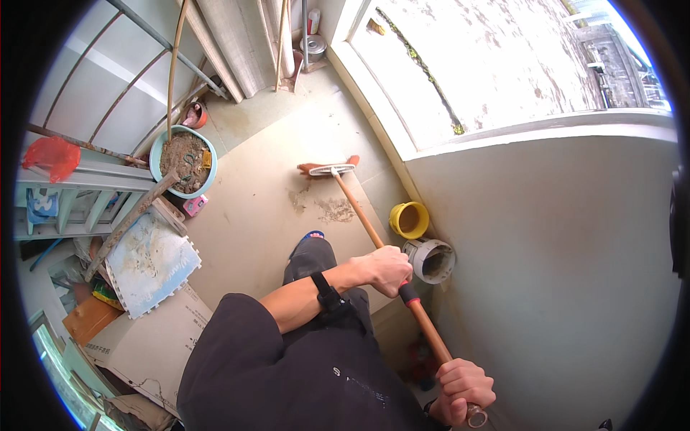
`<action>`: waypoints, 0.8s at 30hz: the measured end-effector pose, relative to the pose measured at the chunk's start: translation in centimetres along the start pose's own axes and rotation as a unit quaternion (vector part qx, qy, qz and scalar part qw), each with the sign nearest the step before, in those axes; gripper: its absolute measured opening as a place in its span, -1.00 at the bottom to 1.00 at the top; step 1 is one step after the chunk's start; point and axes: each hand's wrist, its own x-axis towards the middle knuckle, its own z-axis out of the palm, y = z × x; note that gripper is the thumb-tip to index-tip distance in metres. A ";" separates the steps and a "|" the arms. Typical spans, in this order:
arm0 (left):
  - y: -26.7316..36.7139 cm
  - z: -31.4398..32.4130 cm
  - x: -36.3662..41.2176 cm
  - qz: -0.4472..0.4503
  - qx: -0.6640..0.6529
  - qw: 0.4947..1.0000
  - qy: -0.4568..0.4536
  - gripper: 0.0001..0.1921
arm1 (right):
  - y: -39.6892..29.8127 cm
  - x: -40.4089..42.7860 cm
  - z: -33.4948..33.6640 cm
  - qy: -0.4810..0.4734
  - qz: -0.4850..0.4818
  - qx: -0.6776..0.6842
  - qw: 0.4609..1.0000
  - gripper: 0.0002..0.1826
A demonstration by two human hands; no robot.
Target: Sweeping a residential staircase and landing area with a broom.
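Observation:
A push broom with a long brown handle (360, 207) runs diagonally down to the right in front of me. Its white head (332, 169) with reddish bristles rests on the tiled floor (248, 199). My left hand (387, 269) grips the handle partway along, just above a black and red sleeve. Near the handle's top end, at the lower right, my right hand (464, 389) is wrapped around it. A patch of dark dirt (337, 210) lies on the floor, on my side of the broom head.
A yellow bucket (409, 221) and a dirty white bucket (431, 261) stand along the right wall. At left are a light-blue basin (211, 172) of soil, a foam mat (151, 264) and cardboard (156, 339). A doorway (409, 108) opens to bright ground outside.

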 end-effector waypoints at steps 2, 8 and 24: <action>-1.9 -2.0 0.7 0.012 0.049 0.996 0.069 -0.92 | 0.8 1.8 -0.2 0.004 -0.020 -0.003 1.000 -0.56; -17.2 -7.2 1.0 -0.215 0.066 0.931 0.289 -0.83 | 19.1 8.6 4.9 -0.071 -0.074 -0.058 0.993 -0.77; -3.1 5.0 -2.4 -0.023 -0.155 0.984 0.089 -0.90 | 1.4 4.1 4.1 -0.085 0.074 -0.026 0.993 -0.63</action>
